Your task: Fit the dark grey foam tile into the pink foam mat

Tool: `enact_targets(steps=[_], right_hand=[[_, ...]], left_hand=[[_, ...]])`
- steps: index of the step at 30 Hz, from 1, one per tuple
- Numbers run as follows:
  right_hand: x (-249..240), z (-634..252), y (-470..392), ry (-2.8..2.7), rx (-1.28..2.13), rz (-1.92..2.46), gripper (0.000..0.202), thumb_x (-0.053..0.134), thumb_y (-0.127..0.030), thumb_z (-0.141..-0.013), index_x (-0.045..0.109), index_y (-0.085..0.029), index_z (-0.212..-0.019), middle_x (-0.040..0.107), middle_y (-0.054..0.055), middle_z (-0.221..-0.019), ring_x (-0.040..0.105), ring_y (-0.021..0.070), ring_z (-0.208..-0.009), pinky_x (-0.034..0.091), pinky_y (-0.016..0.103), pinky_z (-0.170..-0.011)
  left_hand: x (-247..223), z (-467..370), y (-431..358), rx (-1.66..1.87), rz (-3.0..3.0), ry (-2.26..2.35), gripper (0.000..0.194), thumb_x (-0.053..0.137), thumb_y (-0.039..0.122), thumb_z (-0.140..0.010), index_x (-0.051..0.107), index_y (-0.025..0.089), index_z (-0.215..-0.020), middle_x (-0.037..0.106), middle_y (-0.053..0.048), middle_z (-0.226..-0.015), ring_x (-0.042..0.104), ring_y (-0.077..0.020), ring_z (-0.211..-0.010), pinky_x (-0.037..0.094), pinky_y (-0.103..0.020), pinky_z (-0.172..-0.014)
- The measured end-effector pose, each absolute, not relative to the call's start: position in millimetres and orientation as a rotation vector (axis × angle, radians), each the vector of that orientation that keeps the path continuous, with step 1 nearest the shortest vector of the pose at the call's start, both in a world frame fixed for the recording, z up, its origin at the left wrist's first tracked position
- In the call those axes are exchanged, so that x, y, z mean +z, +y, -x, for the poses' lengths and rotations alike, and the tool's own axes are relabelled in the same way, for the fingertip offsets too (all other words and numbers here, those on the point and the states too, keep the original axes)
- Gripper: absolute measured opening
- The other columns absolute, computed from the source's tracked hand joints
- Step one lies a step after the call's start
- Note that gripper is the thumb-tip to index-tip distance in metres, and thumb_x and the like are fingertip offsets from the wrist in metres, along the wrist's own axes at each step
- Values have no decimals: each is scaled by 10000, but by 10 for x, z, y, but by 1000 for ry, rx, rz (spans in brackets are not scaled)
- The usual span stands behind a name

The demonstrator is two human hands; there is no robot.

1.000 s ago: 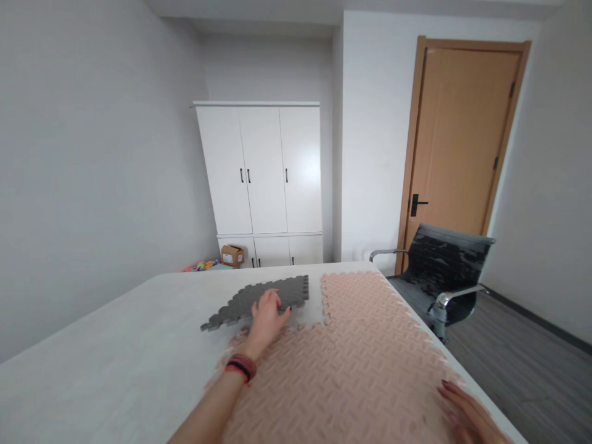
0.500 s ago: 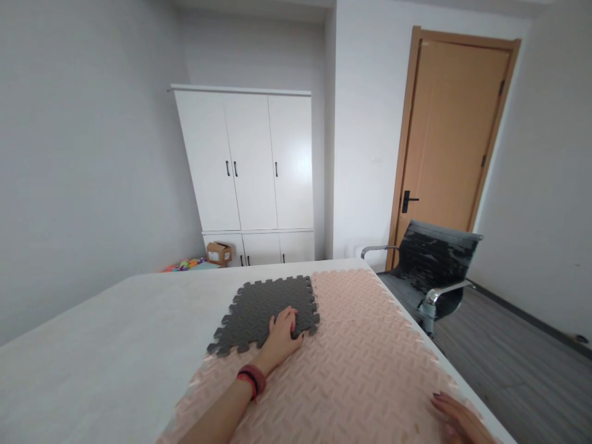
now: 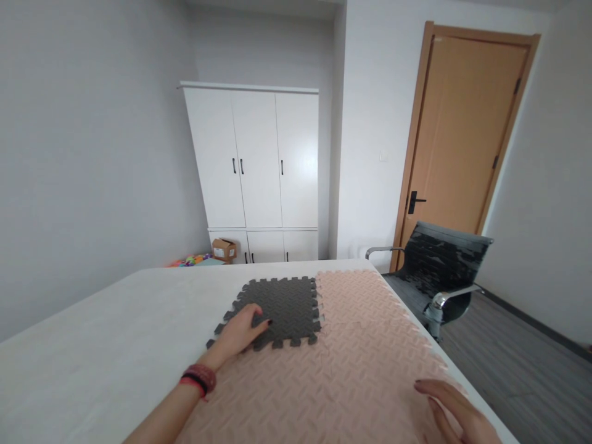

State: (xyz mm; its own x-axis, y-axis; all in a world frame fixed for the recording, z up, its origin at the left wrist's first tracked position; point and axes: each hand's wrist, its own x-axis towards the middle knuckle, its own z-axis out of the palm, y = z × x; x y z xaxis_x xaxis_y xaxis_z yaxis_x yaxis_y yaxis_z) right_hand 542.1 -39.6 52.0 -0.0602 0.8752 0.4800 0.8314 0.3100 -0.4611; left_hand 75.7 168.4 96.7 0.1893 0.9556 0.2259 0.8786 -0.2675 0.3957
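A dark grey foam puzzle tile (image 3: 282, 306) lies flat on the white table (image 3: 115, 345), set into the notch of the joined pink foam tiles (image 3: 351, 370). My left hand (image 3: 240, 331) rests on the grey tile's near left corner, fingers spread and pressing down; a red and black band circles the wrist. At the lower right, my right hand (image 3: 456, 410) lies flat on the pink tiles near the table's right edge, holding nothing.
A black mesh office chair (image 3: 439, 271) stands just beyond the table's right edge. Behind it is a shut wooden door (image 3: 457, 142). A white cabinet (image 3: 256, 169) stands at the back, with a cardboard box (image 3: 224, 249) and toys on the floor beside it.
The grey tile went from tilted and apart to lying flat in the pink tiles' notch. My left hand slid from its right edge to its near left corner.
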Motion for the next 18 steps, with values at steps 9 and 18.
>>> enact_targets(steps=[9,18], right_hand=[[964,-3873,1112,-2145,437,1628,346,490,-296,-808,604,-169,-1109,608,111,-1133,614,183,-902,444,299,-836],[694,-3586,1768,-2127,511,1689,287,660,-300,-656,671,-186,-919,686,51,-911,617,200,-840,434,282,-705]], left_hand=[[698,54,2113,638,-1766,2206,379,483,498,-836,563,149,-958,638,-32,-850,601,-156,-768,469,-347,-769],[649,28,2282,650,-1631,2077,333,533,470,-833,588,153,-917,617,-8,-832,583,-145,-785,481,-368,-791]])
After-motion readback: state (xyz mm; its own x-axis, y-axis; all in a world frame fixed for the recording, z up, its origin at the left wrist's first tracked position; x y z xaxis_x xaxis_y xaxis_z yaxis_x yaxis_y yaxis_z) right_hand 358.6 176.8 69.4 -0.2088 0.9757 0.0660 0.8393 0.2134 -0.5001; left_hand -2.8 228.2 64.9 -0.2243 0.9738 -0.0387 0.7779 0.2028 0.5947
